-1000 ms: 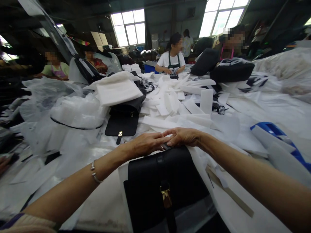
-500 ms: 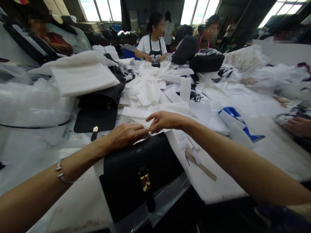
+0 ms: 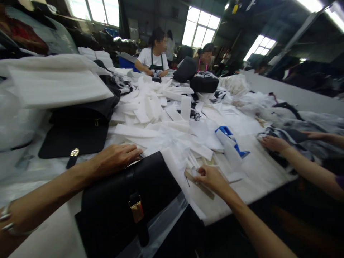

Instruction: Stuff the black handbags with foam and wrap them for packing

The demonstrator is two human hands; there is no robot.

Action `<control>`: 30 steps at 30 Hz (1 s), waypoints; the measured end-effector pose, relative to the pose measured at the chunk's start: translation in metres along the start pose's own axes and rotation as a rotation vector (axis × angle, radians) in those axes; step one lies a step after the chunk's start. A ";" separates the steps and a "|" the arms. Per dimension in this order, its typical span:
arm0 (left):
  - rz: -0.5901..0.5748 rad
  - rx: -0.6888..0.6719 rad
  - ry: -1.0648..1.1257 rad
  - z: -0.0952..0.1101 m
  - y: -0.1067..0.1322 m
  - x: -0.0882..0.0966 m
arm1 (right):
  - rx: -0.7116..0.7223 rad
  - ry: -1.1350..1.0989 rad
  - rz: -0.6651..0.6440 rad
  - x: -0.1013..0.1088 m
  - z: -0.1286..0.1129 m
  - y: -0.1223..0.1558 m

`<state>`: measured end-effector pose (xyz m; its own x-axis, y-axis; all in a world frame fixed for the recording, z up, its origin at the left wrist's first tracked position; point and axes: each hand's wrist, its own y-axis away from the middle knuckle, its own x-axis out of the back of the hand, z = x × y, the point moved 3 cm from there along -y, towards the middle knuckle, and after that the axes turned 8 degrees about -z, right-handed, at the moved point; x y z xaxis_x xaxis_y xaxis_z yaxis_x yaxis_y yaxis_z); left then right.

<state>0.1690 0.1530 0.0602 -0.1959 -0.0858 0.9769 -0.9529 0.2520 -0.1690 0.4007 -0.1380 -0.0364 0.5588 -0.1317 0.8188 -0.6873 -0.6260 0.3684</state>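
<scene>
A black handbag (image 3: 118,204) with a gold clasp (image 3: 136,208) lies in front of me on a clear plastic sheet. My left hand (image 3: 114,159) rests flat on the bag's top edge, fingers stretched out. My right hand (image 3: 212,178) is to the right of the bag, fingers curled on a small white slip beside a thin flat strip (image 3: 200,185) on the white table (image 3: 255,175).
Piles of white foam sheets (image 3: 161,118) cover the table. Another black bag (image 3: 75,132) lies at the left under foam. A blue item (image 3: 232,139) sits to the right. Another person's hand (image 3: 274,143) reaches in from the right. Seated workers are at the far end.
My right hand left the bag's top edge and moved right and toward me to the flat strip. My left hand stayed on the bag. The view swung right.
</scene>
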 end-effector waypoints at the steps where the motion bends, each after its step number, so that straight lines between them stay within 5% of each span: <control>1: 0.034 -0.013 -0.002 0.000 0.000 0.002 | 0.000 -0.009 0.044 -0.006 0.001 0.000; 6: 0.140 -0.073 0.016 -0.001 0.003 0.004 | 0.074 -0.102 0.141 -0.012 -0.004 0.005; 12: 0.143 -0.031 0.035 -0.001 0.006 0.000 | 0.153 -0.308 0.194 0.008 0.000 0.017; 18: 0.089 0.007 -0.016 0.001 0.008 0.001 | 0.407 -0.407 0.335 0.045 -0.041 0.030; 21: 0.033 0.017 -0.036 0.006 0.007 0.007 | 0.368 -0.634 0.186 0.055 -0.068 0.031; 25: -0.036 0.033 -0.045 0.011 0.004 0.013 | 0.391 -1.027 -0.212 0.061 -0.100 0.030; 28: -0.057 0.040 -0.050 0.013 0.002 0.014 | 0.519 -1.140 -0.476 0.068 -0.121 0.030; 30: -0.054 0.042 -0.055 0.014 0.001 0.013 | 0.546 -1.133 -0.503 0.072 -0.132 0.027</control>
<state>0.1620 0.1392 0.0711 -0.1551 -0.1514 0.9762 -0.9710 0.2053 -0.1224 0.3609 -0.0626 0.0903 0.9471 -0.1895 -0.2589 -0.1742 -0.9814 0.0811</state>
